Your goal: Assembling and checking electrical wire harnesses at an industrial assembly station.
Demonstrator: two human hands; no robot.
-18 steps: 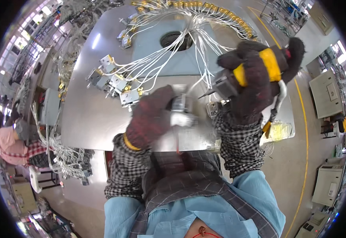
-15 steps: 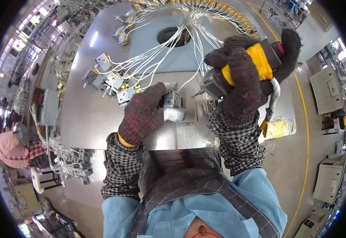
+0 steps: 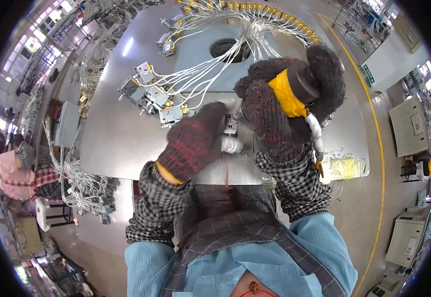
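My left hand, in a dark red-and-black knitted glove with a pale wrapped thumb, is closed around a small metal box-shaped part on a plate at the table's near middle. My right hand, gloved alike, grips a dark power screwdriver banded with yellow tape. A white-wrapped cable trails from the tool toward my right sleeve. The tool's front end is down close to the metal part; the glove hides its tip, so contact cannot be made out. Several similar metal boxes on white wires lie left of my left hand.
The metal table carries a grey-blue panel with a round dark opening. White wires fan to a row of brass-coloured pieces along the far edge. A clear-and-yellow packet lies at the right corner. Another person sits far left.
My right hand has brought the screwdriver leftward and turned it, its front end now close to the metal part. My left hand keeps its hold. The whole view has shifted slightly.
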